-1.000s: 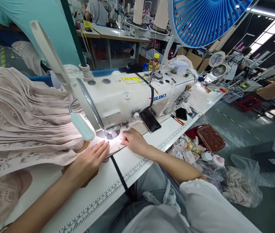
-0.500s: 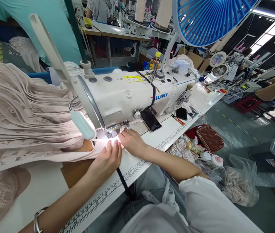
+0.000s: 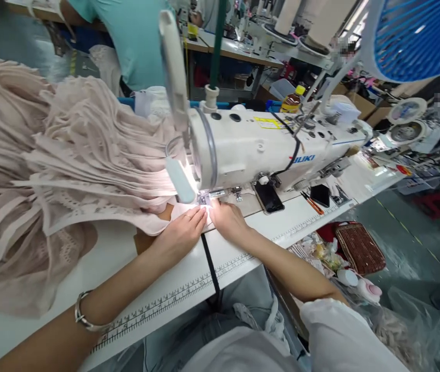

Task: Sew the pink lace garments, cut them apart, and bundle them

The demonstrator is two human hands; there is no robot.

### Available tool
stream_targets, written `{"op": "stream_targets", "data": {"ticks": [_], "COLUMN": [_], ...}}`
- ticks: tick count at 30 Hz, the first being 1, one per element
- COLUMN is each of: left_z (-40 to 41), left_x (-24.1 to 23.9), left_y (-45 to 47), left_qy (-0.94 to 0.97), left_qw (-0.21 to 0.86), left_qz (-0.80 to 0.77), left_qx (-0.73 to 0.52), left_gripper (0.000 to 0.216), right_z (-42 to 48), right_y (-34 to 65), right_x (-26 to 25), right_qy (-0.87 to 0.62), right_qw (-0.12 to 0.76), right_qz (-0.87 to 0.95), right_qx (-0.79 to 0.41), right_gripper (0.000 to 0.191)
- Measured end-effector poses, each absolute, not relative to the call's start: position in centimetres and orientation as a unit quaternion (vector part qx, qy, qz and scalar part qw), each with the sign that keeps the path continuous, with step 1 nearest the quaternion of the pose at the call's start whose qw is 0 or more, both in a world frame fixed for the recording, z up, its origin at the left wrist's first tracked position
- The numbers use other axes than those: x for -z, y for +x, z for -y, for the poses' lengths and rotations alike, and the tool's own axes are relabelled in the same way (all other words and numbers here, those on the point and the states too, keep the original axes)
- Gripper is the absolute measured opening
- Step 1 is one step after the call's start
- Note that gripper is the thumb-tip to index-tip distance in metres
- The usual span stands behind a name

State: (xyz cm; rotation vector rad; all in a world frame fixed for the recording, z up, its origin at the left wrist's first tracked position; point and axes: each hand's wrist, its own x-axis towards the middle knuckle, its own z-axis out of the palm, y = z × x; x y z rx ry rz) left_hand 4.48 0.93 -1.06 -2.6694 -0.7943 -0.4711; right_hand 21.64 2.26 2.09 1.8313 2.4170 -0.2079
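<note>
Drawing nearer the presser foot (image 3: 205,199), your flat left hand (image 3: 183,228) and curled right hand (image 3: 228,220), its grip unclear, seemingly steadied the pale pink fabric (image 3: 179,210).

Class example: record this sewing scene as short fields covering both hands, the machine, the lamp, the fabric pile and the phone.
Left hand: left hand, palm down, fingers on pale pink fabric; silver metal bracelet on the wrist
Right hand: right hand, fingertips at the fabric beside the presser foot; grip unclear
Machine: white sewing machine with blue lettering, on a white table with ruler markings
Lamp: pale teal, rounded lamp head, lit
Pile: layered pale pink lace-trimmed garments, left of the machine
Phone: black rectangular smartphone, right of the right hand
</note>
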Motion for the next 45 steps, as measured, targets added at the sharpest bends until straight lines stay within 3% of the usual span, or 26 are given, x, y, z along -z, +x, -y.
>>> {"op": "stream_targets", "data": {"ticks": [6,9,17,24,38,42,45], "left_z": [-0.6,-0.2,0.5,0.0,0.7,0.3,0.2], "left_x": [1.1,1.5,2.1,2.0,1.4,1.2,1.3], "left_y": [3.9,4.4,4.5,4.5,5.1,5.3,5.4], "left_qy": [-0.855,-0.862,-0.922,-0.917,-0.918,-0.92,-0.921], "left_qw": [-0.064,-0.114,-0.009,0.003,0.103,0.113,0.116], "left_qz": [0.418,0.372,0.351,0.345,0.354,0.333,0.319], "left_qx": [0.3,0.326,0.162,0.202,0.149,0.174,0.191], "left_gripper": [0.044,0.048,0.048,0.045,0.046,0.041,0.036], "right_z": [-1.7,-1.7,-1.6,-1.6,-1.7,-1.9,-1.8], "right_y": [21.8,22.0,22.2,22.2,22.6,24.6,26.1], "right_x": [-1.3,-1.3,-0.9,-0.6,-1.0,-1.5,-0.9], "right_qy": [0.635,0.636,0.632,0.629,0.622,0.527,0.43], "right_qw": [0.016,0.006,-0.02,-0.032,-0.043,-0.107,-0.168], "right_qz": [-0.769,-0.767,-0.771,-0.773,-0.776,-0.822,-0.87], "right_qx": [0.076,0.088,0.079,0.078,0.098,0.19,0.172], "right_gripper": [0.022,0.018,0.025,0.026,0.025,0.017,0.03]}}
